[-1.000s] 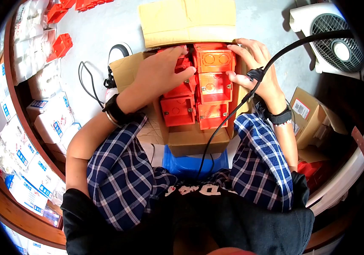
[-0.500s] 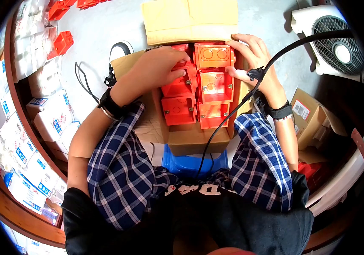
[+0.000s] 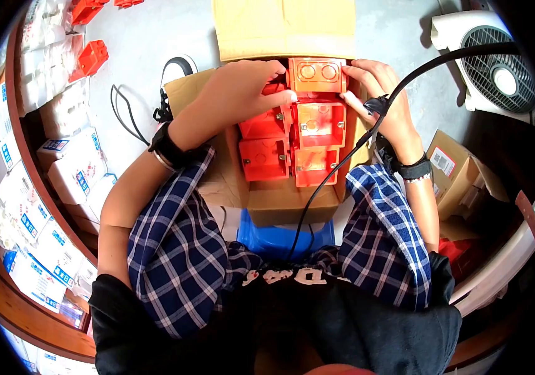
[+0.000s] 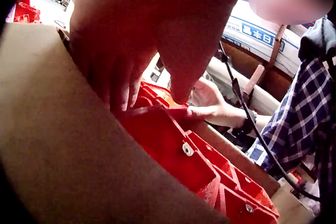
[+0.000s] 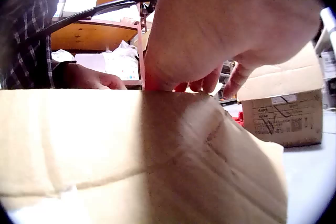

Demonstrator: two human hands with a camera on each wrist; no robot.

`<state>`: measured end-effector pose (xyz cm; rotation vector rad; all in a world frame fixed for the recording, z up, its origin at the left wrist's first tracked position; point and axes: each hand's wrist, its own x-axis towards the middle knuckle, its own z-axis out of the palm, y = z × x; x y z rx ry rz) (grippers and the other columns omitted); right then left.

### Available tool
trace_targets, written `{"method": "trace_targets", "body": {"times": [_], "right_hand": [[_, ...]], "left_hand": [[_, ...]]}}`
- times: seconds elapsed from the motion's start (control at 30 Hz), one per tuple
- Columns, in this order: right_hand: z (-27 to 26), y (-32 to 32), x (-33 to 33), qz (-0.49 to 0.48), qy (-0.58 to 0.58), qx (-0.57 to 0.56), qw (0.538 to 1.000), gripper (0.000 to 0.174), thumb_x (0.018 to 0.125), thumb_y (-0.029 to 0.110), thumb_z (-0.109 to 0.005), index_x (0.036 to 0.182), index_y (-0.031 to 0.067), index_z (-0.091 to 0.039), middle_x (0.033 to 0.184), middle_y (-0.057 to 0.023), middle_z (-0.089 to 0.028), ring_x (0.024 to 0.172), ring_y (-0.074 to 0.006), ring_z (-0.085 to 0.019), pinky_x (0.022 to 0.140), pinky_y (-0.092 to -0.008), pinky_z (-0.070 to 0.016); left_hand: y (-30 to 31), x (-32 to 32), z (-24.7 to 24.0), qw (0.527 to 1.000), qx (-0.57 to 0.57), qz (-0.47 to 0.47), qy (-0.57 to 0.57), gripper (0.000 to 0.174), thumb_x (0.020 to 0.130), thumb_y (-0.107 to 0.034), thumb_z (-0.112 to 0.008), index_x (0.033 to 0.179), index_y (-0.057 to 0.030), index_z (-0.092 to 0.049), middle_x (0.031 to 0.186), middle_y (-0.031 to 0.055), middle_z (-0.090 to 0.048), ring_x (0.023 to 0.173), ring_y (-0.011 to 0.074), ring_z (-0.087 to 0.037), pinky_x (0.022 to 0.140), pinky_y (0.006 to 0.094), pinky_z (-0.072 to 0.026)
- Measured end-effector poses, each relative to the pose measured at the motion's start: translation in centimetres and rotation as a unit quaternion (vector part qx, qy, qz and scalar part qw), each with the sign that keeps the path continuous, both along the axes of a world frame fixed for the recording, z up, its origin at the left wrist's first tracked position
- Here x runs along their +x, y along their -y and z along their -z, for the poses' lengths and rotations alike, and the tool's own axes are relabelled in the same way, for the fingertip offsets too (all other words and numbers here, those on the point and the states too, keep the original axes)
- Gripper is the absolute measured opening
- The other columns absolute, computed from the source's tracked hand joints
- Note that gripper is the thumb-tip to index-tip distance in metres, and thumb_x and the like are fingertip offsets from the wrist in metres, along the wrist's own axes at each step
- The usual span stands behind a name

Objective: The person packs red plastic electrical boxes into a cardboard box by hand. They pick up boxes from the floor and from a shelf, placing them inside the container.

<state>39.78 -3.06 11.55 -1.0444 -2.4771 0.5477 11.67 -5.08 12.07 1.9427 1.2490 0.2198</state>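
Observation:
An open cardboard carton (image 3: 280, 201) stands between my knees, packed with several red plastic junction boxes (image 3: 264, 159). My left hand (image 3: 242, 94) reaches in from the left. Its thumb and fingers pinch the left side of the far red box (image 3: 316, 74). From the right, my right hand (image 3: 376, 87) pinches that same box by its right edge. In the left wrist view, my left hand (image 4: 142, 40) has its fingers down among the red boxes (image 4: 173, 140). The right wrist view shows my right hand (image 5: 220, 29) curled over the carton's wall (image 5: 131, 150).
A white fan (image 3: 492, 69) stands at the right, with a smaller cardboard box (image 3: 458, 169) below it. A blue stool (image 3: 286, 240) is under the carton. White product cartons (image 3: 74, 175) fill the shelves on the left. Loose red boxes (image 3: 89, 59) and a black cable (image 3: 120, 112) lie on the floor.
Both hands have shifted towards the carton's far end, closing on the far red box, which now sits a little farther from me.

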Motion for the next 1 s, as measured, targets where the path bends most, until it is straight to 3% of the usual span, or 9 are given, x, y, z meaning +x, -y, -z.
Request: {"method": "trace_targets", "body": {"times": [0.07,0.2,0.37,0.43,0.53,0.67,0.73,0.8,1.0], "right_hand": [[0.0,0.2,-0.2,-0.003,0.012,-0.001,1.000,0.036,0.078,0.019,-0.070,0.111,0.0058,-0.061,0.109,-0.0107,-0.063,0.102,-0.0310,-0.060,0.087,-0.0402,-0.0490],[0.2,0.4,-0.3,-0.001,0.016,0.023,1.000,0.033,0.081,0.017,-0.068,0.111,0.0050,-0.060,0.107,-0.0107,-0.063,0.102,-0.0301,-0.060,0.087,-0.0400,-0.0492],[1.3,-0.3,-0.2,-0.003,0.012,0.061,0.998,0.033,0.079,0.017,-0.071,0.108,0.0046,-0.060,0.102,-0.0116,-0.063,0.099,-0.0284,-0.061,0.085,-0.0378,-0.0499],[1.6,-0.1,-0.3,0.005,0.006,0.068,0.998,0.032,0.079,0.017,-0.071,0.107,0.0050,-0.061,0.102,-0.0114,-0.063,0.099,-0.0282,-0.061,0.084,-0.0376,-0.0503],[1.8,0.0,-0.3,0.020,-0.009,0.060,0.998,0.029,0.079,0.016,-0.071,0.105,0.0058,-0.062,0.102,-0.0110,-0.064,0.099,-0.0282,-0.061,0.085,-0.0371,-0.0507],[2.3,-0.2,0.4,0.025,-0.059,0.011,0.998,0.027,0.080,0.016,-0.071,0.104,0.0089,-0.065,0.108,-0.0101,-0.065,0.103,-0.0295,-0.061,0.090,-0.0378,-0.0502],[2.0,-0.1,0.7,0.050,-0.039,0.048,0.997,0.027,0.080,0.016,-0.071,0.105,0.0101,-0.066,0.111,-0.0102,-0.065,0.106,-0.0298,-0.059,0.093,-0.0387,-0.0488],[1.7,0.2,0.7,0.091,-0.036,0.052,0.994,0.023,0.079,0.020,-0.073,0.101,0.0125,-0.070,0.118,-0.0109,-0.063,0.115,-0.0303,-0.055,0.099,-0.0404,-0.0443],[1.5,0.2,0.4,0.075,0.014,0.040,0.996,0.023,0.083,0.030,-0.069,0.091,0.0093,-0.075,0.122,-0.0110,-0.062,0.118,-0.0295,-0.053,0.100,-0.0398,-0.0432]], "left_hand": [[-0.1,0.5,0.2,0.999,-0.015,-0.012,-0.038,0.032,0.086,-0.029,-0.070,0.104,-0.0031,-0.065,0.090,0.0146,-0.069,0.081,0.0267,-0.068,0.072,0.0337,-0.0525],[-0.3,0.6,1.1,0.998,0.011,-0.053,0.014,0.023,0.085,-0.024,-0.072,0.093,-0.0029,-0.068,0.077,0.0109,-0.069,0.068,0.0198,-0.068,0.063,0.0291,-0.0523],[-0.5,0.7,1.8,0.997,-0.009,-0.067,0.028,0.024,0.086,-0.025,-0.072,0.093,-0.0015,-0.069,0.076,0.0107,-0.070,0.069,0.0186,-0.069,0.064,0.0281,-0.0526],[-0.6,0.7,2.0,0.996,0.016,-0.079,0.041,0.029,0.085,-0.031,-0.070,0.084,-0.0029,-0.070,0.075,0.0132,-0.069,0.068,0.0270,-0.068,0.062,0.0331,-0.0532],[-1.3,0.6,1.8,0.998,-0.051,-0.022,-0.022,0.036,0.086,-0.037,-0.067,0.086,-0.0012,-0.070,0.075,0.0133,-0.069,0.066,0.0263,-0.066,0.063,0.0329,-0.0524],[-1.5,0.8,1.4,0.988,-0.139,-0.057,-0.038,0.042,0.087,-0.041,-0.065,0.084,0.0004,-0.070,0.073,0.0114,-0.069,0.064,0.0241,-0.065,0.064,0.0327,-0.0515],[-1.3,0.7,2.4,0.971,-0.199,-0.128,0.019,0.038,0.094,-0.037,-0.061,0.088,0.0005,-0.066,0.069,-0.0029,-0.056,0.064,0.0089,-0.048,0.061,0.0270,-0.0447],[-1.0,1.0,2.8,0.974,-0.187,-0.128,0.013,0.036,0.094,-0.035,-0.062,0.090,0.0003,-0.065,0.069,-0.0049,-0.054,0.065,0.0070,-0.046,0.061,0.0257,-0.0439],[-0.5,1.3,4.1,0.976,-0.168,-0.133,0.027,0.030,0.092,-0.029,-0.068,0.098,0.0002,-0.064,0.069,-0.0073,-0.049,0.065,0.0035,-0.042,0.061,0.0210,-0.0412]]}}
